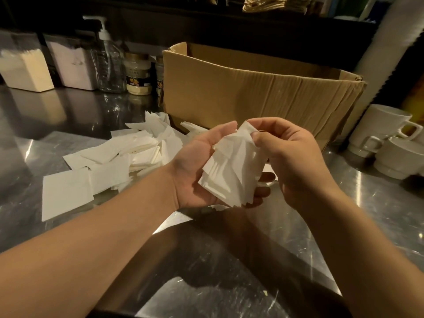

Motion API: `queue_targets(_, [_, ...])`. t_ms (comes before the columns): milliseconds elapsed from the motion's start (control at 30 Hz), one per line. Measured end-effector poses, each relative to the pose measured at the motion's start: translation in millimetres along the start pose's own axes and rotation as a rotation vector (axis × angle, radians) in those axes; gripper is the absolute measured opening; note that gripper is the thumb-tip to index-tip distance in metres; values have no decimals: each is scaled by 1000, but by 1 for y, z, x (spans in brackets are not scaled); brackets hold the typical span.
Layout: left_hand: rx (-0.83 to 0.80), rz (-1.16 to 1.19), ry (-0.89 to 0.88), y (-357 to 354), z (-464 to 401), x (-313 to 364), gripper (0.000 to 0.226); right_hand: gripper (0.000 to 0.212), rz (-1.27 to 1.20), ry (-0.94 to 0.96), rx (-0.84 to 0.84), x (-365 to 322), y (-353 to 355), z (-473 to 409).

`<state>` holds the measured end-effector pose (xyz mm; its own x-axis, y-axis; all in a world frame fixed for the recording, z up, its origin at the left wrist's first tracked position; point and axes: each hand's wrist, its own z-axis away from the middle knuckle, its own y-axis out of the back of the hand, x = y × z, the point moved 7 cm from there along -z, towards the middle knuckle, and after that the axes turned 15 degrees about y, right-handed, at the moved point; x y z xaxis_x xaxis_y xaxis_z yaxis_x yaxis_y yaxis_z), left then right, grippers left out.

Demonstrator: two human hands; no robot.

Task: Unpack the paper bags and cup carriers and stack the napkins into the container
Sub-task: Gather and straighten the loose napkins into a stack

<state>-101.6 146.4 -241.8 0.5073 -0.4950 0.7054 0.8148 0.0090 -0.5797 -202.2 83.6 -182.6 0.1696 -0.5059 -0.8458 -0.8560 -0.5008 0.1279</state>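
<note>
A fanned bundle of white napkins (pixel 231 171) lies in the palm of my left hand (pixel 195 171), whose fingers curl up under it. My right hand (pixel 291 154) pinches the top edge of the bundle between thumb and fingers. Both hands hover above the steel counter (pixel 206 271). A loose heap of napkins (pixel 119 157) is scattered on the counter to the left. An open brown cardboard box (pixel 252 92) stands just behind my hands.
Stacked white cups (pixel 390 143) sit at the right. At the back left are two clear containers of white stock (pixel 25 70), a pump bottle (pixel 110 63) and jars (pixel 137 76). A tall sleeve of cups (pixel 390 42) leans at the far right.
</note>
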Motion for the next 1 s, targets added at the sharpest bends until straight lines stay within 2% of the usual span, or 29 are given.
queue_targets(100, [-6, 18, 2, 0, 1, 0, 59, 13, 30, 42, 23, -2, 0, -1])
queue_targets(167, [-10, 30, -6, 2, 0, 1, 66, 20, 79, 153, 27, -9, 0, -3])
queue_targets(233, [-8, 53, -22, 4, 0, 3, 68, 21, 134, 256, -30, -12, -2, -5])
queue_targets(300, [-11, 48, -45, 3, 2, 5, 62, 15, 180, 283, -156, -9, -6, -5])
queue_targets(400, [-18, 47, -59, 1, 5, 7, 58, 44, 327, 332, -295, -7, -10, -3])
queue_targets(467, [-7, 44, -62, 3, 5, 7, 58, 51, 466, 399, -306, -10, -13, -1])
queue_targets(533, [-14, 37, -66, 3, 6, 7, 59, 42, 434, 412, -261, -10, -13, -1])
queue_targets(600, [-6, 32, -61, 4, 6, 7, 59, 25, 262, 345, -193, -7, -9, -4])
queue_targets(667, [1, 28, -62, 7, 5, 8, 61, 27, 244, 332, -217, -6, -8, -5])
queue_targets(733, [8, 7, -59, 8, 3, 8, 62, 34, 403, 362, -282, -6, -10, -3])
queue_targets(800, [21, -21, -47, 8, 2, 7, 54, 27, 520, 364, -265, -2, -10, -3])
queue_targets(900, [-73, -44, -34, 0, 3, 5, 51, 21, 371, 278, -167, 4, -8, -6])
queue_targets(1000, [-113, -57, -22, -2, 2, 5, 61, 14, 252, 243, -116, 3, -2, -8])
